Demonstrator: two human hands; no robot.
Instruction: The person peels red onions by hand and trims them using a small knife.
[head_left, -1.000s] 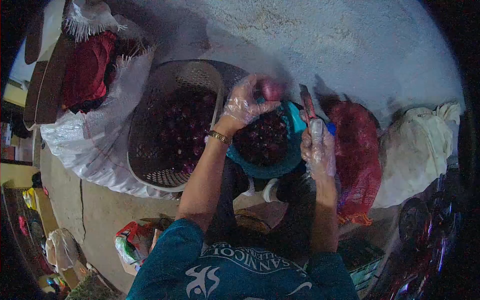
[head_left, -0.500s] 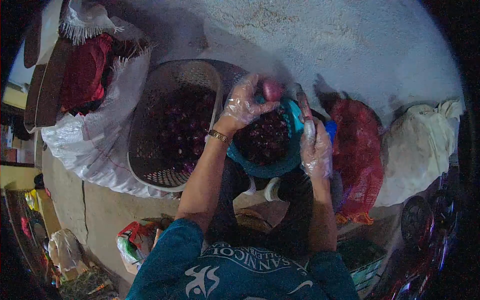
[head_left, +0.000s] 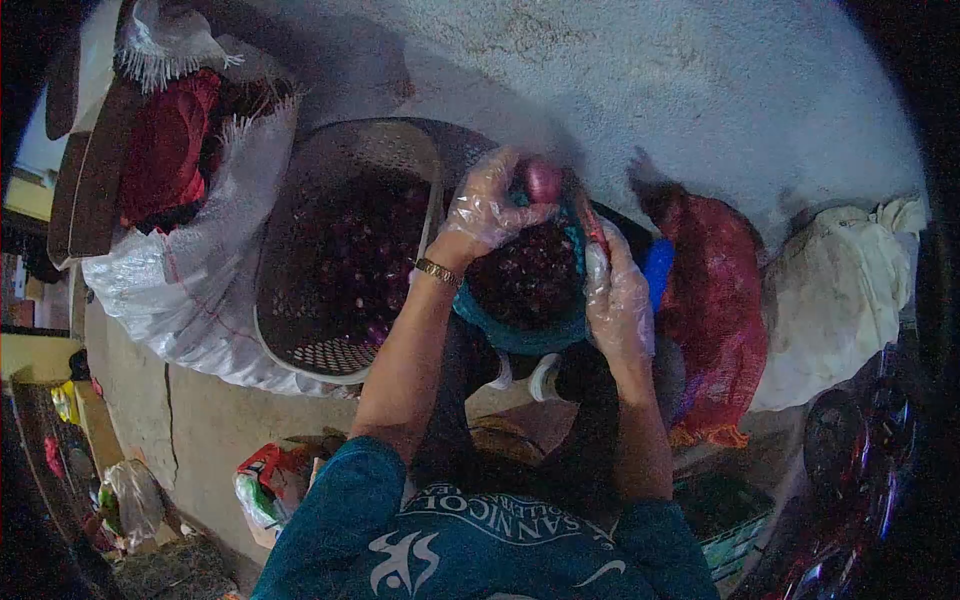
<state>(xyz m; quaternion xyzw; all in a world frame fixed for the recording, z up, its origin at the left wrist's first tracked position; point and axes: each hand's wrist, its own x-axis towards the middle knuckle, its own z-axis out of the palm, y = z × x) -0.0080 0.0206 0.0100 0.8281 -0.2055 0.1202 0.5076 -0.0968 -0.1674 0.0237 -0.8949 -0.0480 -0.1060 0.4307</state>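
In a clear plastic glove, my left hand (head_left: 488, 208) holds a red onion (head_left: 542, 182) between thumb and fingers, over the far edge of a round teal basin (head_left: 520, 338). Dark red onions or scraps fill much of that basin. My right hand (head_left: 618, 300), also gloved, is wrapped round a knife (head_left: 592, 222) with a reddish part; its blade points up and left, close to the onion but seemingly apart from it. To the left of the basin stands a grey oval basket (head_left: 345, 377) holding many dark red onions.
White woven sacks (head_left: 170, 310) stand at the left, beside a dark red mesh bag (head_left: 170, 150). Right of my right hand are a blue object (head_left: 658, 270), a red mesh sack (head_left: 712, 320) and a pale sack (head_left: 840, 300). A plastic bag (head_left: 265, 490) lies lower left; a wall rises ahead.
My right hand has moved left with the knife, bringing the blade nearer the onion. My left hand has stayed almost still, holding the onion.
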